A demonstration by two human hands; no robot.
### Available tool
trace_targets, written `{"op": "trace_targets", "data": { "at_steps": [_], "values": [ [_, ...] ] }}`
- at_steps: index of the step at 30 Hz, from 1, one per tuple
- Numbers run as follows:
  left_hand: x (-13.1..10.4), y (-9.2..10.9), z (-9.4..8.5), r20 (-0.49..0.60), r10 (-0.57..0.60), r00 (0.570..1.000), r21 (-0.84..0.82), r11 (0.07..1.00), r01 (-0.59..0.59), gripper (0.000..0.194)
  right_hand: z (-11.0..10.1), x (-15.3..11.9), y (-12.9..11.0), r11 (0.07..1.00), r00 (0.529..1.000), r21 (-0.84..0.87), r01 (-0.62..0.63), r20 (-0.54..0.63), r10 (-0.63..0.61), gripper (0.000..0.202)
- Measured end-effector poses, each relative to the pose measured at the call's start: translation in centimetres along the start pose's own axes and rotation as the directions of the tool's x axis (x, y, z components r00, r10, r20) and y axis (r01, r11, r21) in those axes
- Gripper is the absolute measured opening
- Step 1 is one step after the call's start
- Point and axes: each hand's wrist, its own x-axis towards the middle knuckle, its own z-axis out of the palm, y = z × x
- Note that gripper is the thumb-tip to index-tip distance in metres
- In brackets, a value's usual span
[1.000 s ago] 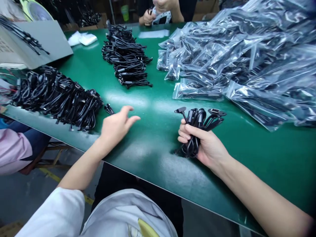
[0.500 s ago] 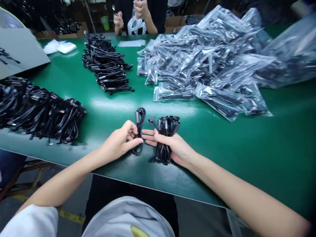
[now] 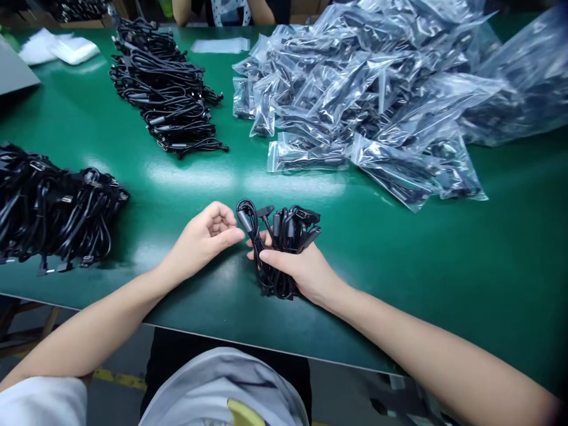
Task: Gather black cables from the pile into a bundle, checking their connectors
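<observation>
My right hand [image 3: 306, 267] is wrapped round a bunch of coiled black cables [image 3: 288, 231], thumb across the front and fingertips showing on the left side. At the bunch's left edge a single coiled cable [image 3: 246, 219] leans outward, its lower part under my right thumb. Just left of it, my left hand [image 3: 210, 231] hovers above the table with nothing in it. Its fingers are loosely curled and its thumb stands apart from them, pointing at the cables. Flat plugs and grey sleeves show at the top of the bunch.
On the green table [image 3: 399, 266], one heap of coiled cables [image 3: 53, 207] lies at left and another cable pile [image 3: 164, 89] farther back. Clear bags of cables [image 3: 355, 94] are heaped at back right. Flat empty bags [image 3: 222, 45] lie behind. Another person's arm [image 3: 261, 12] shows across the table.
The single coiled cable has passed from my left hand into my right hand's bunch. My left hand has let go and drawn slightly left. The view has tilted downward.
</observation>
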Motion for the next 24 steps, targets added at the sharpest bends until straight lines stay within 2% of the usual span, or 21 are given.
{"op": "trace_targets", "data": {
  "at_steps": [5,8,12,20,24],
  "values": [
    [0.2,-0.2,0.5,0.025,-0.096,0.995,-0.104,0.99,0.098,0.031,1.0,-0.6,-0.2,0.977,0.998,-0.208,-0.042,-0.055,0.031,0.018],
    [0.0,0.0,0.5,0.033,-0.133,0.991,-0.132,0.982,0.136,0.035,1.0,-0.9,0.5,0.938,0.993,-0.348,0.017,-0.102,-0.055,0.016],
    [-0.1,0.3,0.4,0.029,-0.151,0.988,-0.134,0.979,0.154,0.032,0.7,-1.2,1.3,0.868,0.982,-0.486,0.102,-0.091,-0.167,0.014],
    [-0.4,0.4,0.4,0.048,-0.145,0.988,-0.214,0.965,0.152,0.031,1.1,-1.2,0.8,0.894,0.98,-0.446,0.046,-0.152,-0.126,0.018],
    [-0.5,0.5,0.4,0.017,-0.137,0.99,-0.193,0.971,0.137,0.03,1.3,-1.0,0.2,0.944,0.99,-0.331,-0.014,-0.137,-0.034,0.017]
  ]
}}
